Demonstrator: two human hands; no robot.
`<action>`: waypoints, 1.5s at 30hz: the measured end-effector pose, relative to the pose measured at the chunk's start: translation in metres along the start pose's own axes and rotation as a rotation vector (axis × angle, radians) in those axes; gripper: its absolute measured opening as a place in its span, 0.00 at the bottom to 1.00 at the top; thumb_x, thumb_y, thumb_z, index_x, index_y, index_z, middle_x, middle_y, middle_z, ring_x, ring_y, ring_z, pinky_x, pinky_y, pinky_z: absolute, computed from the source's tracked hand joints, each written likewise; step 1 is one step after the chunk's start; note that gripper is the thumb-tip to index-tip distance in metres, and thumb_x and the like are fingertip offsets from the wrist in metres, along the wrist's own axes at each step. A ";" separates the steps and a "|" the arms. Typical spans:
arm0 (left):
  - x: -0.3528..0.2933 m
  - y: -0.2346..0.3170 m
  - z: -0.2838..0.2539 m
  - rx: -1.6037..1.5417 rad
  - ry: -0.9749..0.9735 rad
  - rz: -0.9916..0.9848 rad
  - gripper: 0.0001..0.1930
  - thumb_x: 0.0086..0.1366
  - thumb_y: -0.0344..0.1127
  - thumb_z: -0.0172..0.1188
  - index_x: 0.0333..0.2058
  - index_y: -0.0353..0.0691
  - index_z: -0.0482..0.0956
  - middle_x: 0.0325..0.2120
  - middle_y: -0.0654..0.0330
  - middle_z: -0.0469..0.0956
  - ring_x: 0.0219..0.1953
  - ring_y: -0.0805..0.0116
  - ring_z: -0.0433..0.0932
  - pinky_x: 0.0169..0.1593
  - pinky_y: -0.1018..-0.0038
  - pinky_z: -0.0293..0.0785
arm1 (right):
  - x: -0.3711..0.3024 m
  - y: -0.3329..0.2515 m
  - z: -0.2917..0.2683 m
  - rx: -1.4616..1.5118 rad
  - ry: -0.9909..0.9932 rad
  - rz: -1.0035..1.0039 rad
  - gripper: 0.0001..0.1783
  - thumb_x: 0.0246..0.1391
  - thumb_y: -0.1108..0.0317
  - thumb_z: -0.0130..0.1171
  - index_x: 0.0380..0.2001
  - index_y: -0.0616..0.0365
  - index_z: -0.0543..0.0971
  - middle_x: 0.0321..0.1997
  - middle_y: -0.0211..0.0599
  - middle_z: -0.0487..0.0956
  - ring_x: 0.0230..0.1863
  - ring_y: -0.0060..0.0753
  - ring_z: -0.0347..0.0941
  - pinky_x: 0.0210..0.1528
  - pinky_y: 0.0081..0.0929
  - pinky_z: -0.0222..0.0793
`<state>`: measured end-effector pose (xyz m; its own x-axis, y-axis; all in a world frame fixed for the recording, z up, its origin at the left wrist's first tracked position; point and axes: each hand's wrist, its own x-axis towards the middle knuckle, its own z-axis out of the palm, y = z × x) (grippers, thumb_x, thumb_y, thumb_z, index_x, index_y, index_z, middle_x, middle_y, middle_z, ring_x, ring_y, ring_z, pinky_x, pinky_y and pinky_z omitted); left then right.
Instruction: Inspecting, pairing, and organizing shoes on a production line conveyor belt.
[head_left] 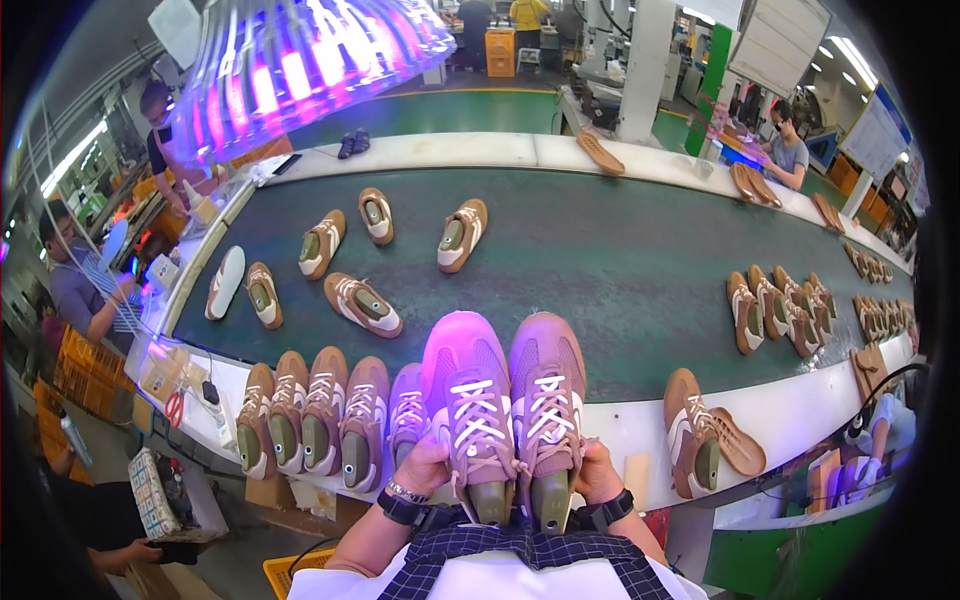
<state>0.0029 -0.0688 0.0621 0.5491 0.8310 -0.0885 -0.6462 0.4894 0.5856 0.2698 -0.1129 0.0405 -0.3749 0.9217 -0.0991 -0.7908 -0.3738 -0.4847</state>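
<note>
Side by side in front of me are two tan sneakers with white laces, toes pointing away. My left hand is closed around the outer heel side of the left sneaker. At the right sneaker, my right hand grips the same way, its fingers partly hidden. An olive shoe last fills the left sneaker's opening, and another last sits in the right one. Purple light tints the left toe. Close to my left hand, a row of similar sneakers stands on the white ledge.
Beyond the ledge runs a dark green conveyor belt with scattered sneakers and a group at right. A sneaker and a loose sole lie right. A glowing lamp hangs upper left. Co-workers sit around.
</note>
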 end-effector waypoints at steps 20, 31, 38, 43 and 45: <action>0.003 0.002 0.005 -0.048 0.085 0.007 0.43 0.47 0.36 0.71 0.60 0.33 0.60 0.53 0.52 0.71 0.54 0.57 0.73 0.58 0.61 0.71 | 0.001 -0.008 0.012 -0.026 0.025 0.016 0.46 0.43 0.63 0.60 0.65 0.64 0.55 0.62 0.47 0.66 0.61 0.42 0.65 0.65 0.37 0.60; 0.024 0.020 0.006 -0.184 0.243 0.335 0.33 0.55 0.35 0.59 0.60 0.36 0.61 0.56 0.50 0.69 0.58 0.54 0.68 0.65 0.58 0.61 | 0.008 -0.030 0.026 0.089 0.301 -0.327 0.31 0.54 0.67 0.57 0.60 0.62 0.63 0.59 0.40 0.70 0.60 0.37 0.67 0.65 0.38 0.60; 0.025 0.017 -0.001 -0.286 0.391 0.382 0.27 0.61 0.36 0.58 0.59 0.43 0.65 0.54 0.60 0.72 0.57 0.61 0.70 0.62 0.60 0.65 | 0.023 -0.019 0.036 0.106 0.449 -0.454 0.27 0.57 0.64 0.57 0.59 0.55 0.66 0.58 0.35 0.72 0.59 0.36 0.68 0.63 0.42 0.64; 0.024 0.015 -0.004 -0.280 0.430 0.371 0.27 0.61 0.38 0.58 0.58 0.42 0.65 0.54 0.60 0.72 0.57 0.61 0.70 0.62 0.60 0.64 | 0.024 -0.013 0.035 0.141 0.532 -0.431 0.27 0.57 0.63 0.57 0.59 0.55 0.65 0.59 0.36 0.71 0.61 0.38 0.66 0.64 0.45 0.62; 0.024 0.013 -0.005 -0.274 0.425 0.375 0.26 0.61 0.38 0.58 0.58 0.42 0.65 0.53 0.60 0.72 0.56 0.61 0.71 0.62 0.60 0.64 | 0.025 -0.010 0.034 0.141 0.557 -0.426 0.27 0.58 0.62 0.56 0.59 0.54 0.64 0.60 0.36 0.70 0.61 0.38 0.65 0.64 0.45 0.61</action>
<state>0.0053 -0.0411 0.0631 0.0365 0.9642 -0.2628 -0.8971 0.1474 0.4165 0.2522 -0.0899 0.0725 0.2537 0.8922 -0.3737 -0.8824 0.0552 -0.4672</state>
